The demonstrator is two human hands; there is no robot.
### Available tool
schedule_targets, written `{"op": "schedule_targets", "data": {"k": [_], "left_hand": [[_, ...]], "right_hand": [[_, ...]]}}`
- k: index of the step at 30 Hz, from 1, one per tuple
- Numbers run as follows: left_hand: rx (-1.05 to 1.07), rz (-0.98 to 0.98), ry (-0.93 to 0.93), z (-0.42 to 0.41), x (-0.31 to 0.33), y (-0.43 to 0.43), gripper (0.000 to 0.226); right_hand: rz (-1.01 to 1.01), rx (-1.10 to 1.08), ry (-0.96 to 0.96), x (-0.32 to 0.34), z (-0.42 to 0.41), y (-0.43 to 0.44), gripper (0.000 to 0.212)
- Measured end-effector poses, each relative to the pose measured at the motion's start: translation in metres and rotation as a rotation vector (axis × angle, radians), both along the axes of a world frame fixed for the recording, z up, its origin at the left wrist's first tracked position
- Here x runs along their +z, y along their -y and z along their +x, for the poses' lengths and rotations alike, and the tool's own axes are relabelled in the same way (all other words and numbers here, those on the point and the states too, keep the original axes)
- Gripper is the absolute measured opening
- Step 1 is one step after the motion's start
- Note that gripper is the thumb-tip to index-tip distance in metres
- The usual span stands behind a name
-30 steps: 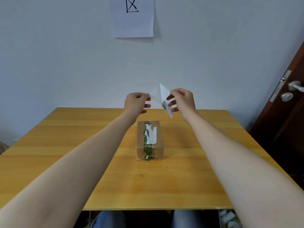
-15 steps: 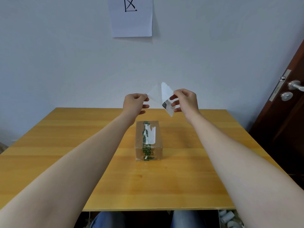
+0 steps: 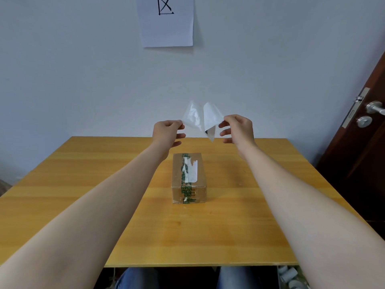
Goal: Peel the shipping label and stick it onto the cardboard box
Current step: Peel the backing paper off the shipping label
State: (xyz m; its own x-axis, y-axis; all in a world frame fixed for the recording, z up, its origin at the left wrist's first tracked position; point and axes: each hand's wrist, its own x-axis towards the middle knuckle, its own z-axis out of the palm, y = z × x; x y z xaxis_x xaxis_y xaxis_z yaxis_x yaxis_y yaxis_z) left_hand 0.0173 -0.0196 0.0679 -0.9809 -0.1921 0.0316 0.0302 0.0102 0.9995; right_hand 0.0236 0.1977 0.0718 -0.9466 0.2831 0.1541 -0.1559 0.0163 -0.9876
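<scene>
A small cardboard box [image 3: 188, 180] with green printed tape and a white paper scrap on top stands in the middle of the wooden table [image 3: 83, 184]. Above and behind it I hold a white shipping label [image 3: 211, 119] partly peeled from its glossy backing sheet [image 3: 192, 116]. My left hand [image 3: 167, 133] pinches a corner of the backing. My right hand [image 3: 237, 130] pinches the label's edge. The two sheets spread apart in a V and still join near the top and bottom.
A white paper with a drawn mark [image 3: 166, 19] hangs on the wall behind the table. A dark wooden door with a metal handle [image 3: 374, 107] stands at the right. Small white rolls [image 3: 288, 276] lie on the floor under the table's right front corner.
My hands have drawn farther apart, and the label has peeled wider from the backing. Both hands stay raised above the box.
</scene>
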Motion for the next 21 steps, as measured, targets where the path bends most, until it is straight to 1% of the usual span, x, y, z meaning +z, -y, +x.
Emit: {"op": "schedule_targets", "data": {"k": [10,17,21], "left_hand": [[0.012,0.017,0.002,0.0004,-0.0001,0.0036,0.019],[0.024,0.037,0.017,0.0002,-0.0012,0.0057,0.020],[0.035,0.053,0.038,-0.0001,-0.0029,0.0094,0.019]], "right_hand": [[-0.090,-0.053,0.049,-0.0073,-0.0011,-0.0084,0.014],[-0.107,-0.059,0.056,-0.0050,-0.0011,-0.0095,0.017],[-0.115,-0.066,0.050,-0.0010,-0.0005,-0.0080,0.016]]}}
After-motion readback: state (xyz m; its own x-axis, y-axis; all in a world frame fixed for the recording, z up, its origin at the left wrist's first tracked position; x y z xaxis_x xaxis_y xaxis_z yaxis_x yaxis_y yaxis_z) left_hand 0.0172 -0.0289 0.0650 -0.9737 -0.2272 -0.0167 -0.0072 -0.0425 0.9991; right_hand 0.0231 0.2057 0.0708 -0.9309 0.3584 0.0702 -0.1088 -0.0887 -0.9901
